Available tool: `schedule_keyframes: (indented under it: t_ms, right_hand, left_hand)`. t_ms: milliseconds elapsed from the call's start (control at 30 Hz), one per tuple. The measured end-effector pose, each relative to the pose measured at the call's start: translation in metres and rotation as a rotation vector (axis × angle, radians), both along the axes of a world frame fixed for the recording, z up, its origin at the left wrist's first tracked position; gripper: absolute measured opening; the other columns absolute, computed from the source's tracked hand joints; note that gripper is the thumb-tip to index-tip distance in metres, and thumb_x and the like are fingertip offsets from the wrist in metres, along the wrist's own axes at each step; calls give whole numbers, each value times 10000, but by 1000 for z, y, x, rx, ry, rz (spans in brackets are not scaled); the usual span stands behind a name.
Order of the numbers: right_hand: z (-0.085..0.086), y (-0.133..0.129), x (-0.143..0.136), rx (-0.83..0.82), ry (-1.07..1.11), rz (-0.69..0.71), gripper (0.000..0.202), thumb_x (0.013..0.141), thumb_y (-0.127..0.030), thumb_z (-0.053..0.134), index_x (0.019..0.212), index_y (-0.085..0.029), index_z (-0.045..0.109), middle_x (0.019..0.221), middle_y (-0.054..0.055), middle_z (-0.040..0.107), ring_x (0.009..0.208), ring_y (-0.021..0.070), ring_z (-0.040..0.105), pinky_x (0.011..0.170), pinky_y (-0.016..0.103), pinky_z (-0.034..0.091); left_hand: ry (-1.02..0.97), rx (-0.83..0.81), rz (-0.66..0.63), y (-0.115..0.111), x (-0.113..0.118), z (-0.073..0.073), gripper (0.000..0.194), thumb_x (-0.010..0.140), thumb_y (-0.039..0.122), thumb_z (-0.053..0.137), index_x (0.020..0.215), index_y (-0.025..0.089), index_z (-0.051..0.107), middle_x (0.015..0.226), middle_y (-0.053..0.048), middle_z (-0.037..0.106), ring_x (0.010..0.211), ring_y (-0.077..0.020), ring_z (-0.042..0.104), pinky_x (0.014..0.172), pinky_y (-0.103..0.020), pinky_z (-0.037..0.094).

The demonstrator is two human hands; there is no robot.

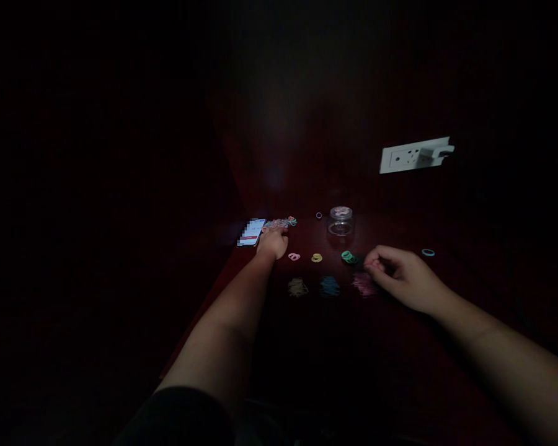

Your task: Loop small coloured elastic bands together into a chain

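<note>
My left hand (273, 242) reaches over the near edge of a mixed pile of small coloured elastic bands (279, 223); its fingers point down and are mostly hidden, so their closure is unclear. With thumb and fingertips pinched together, my right hand (400, 275) is just above a pink pile of bands (363, 284). Whatever the pinch holds is too small to make out. Left of that lie a blue pile (330, 286) and a pale yellowish pile (298, 287). Behind them are a pink group of bands (294, 256), a yellow group (317, 257) and a green group (348, 257).
A clear lidded jar (340, 228) stands toward the back of the dark red table (307, 347). A lit phone (252, 233) lies at the left edge. Single bands, one blue (428, 253) and one pale (318, 215), lie apart. A socket panel (402, 158) with a plug is on the wall.
</note>
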State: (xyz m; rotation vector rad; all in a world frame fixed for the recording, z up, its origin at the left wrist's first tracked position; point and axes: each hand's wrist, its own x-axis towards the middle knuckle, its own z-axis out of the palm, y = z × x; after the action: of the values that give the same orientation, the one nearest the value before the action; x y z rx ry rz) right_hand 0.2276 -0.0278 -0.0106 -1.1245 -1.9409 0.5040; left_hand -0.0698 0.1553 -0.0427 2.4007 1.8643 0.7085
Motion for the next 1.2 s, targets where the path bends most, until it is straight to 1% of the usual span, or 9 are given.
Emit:
schedule_keyframes:
  t_ms: [300,500,567,633,733,833,933,1033,1200]
  right_hand:
    - [-1,1,0,29,-37,-15,136,872,-294,553,777,-200,575,639,-15,519,581,131,461,547,252,388]
    - [-2,3,-1,48,-4,-24,146,878,-311,547,782,-204,572,632,-16,494,577,130,450,546,250,385]
    - [0,2,-3,47,14,-19,153,884,-306,538,775,-202,563,628,-20,484,569,128,444,540,251,377]
    - [1,1,-6,50,24,-12,154,887,-300,533,771,-201,557,626,-22,480,564,125,443,535,251,369]
    - [0,2,-7,51,34,-12,138,890,-298,531,796,-201,558,631,-26,478,558,125,446,524,249,362]
    - [-2,4,-5,48,67,-22,111,887,-309,543,877,-201,565,656,-28,490,561,125,452,528,251,373]
    - [-3,4,-3,40,105,-43,147,883,-320,560,969,-201,561,669,-31,488,568,128,455,537,254,386]
    - [-1,3,-3,35,121,-40,184,887,-329,566,1020,-203,558,677,-29,486,578,131,461,542,255,395]
    - [-2,2,-8,7,96,3,185,880,-314,577,1021,-194,582,667,-29,492,578,125,464,538,251,397]
  left_hand:
    - [-71,110,-7,-14,1,6,366,834,155,487,1138,151,690,1234,-113,655,1230,-293,504,1111,-443,353]
    - [-206,261,-11,-53,-7,16,271,880,206,490,1087,183,664,1180,-82,670,1163,-222,572,1070,-372,417]
    - [-339,320,-18,-71,-6,19,226,899,257,498,1051,188,650,1125,-83,679,1102,-212,606,1012,-363,461]
    - [-491,363,-72,-87,2,22,170,893,280,528,974,188,646,1064,-77,685,1049,-204,625,985,-362,476]
    - [-634,317,-160,-109,32,29,143,890,275,550,959,185,638,1026,-68,680,971,-185,636,926,-354,506]
    - [-692,208,-304,-127,74,35,136,893,235,540,965,184,643,987,-62,681,849,-154,640,790,-300,537]
    - [-693,173,-477,-141,107,39,104,885,210,559,944,191,642,959,-49,687,821,-136,643,773,-273,536]
    - [-698,139,-525,-146,116,35,72,847,191,617,919,185,624,882,-37,696,778,-130,652,753,-264,539]
    - [-586,108,-538,-143,105,25,42,831,183,638,869,192,653,853,-18,700,764,-130,646,754,-265,531]
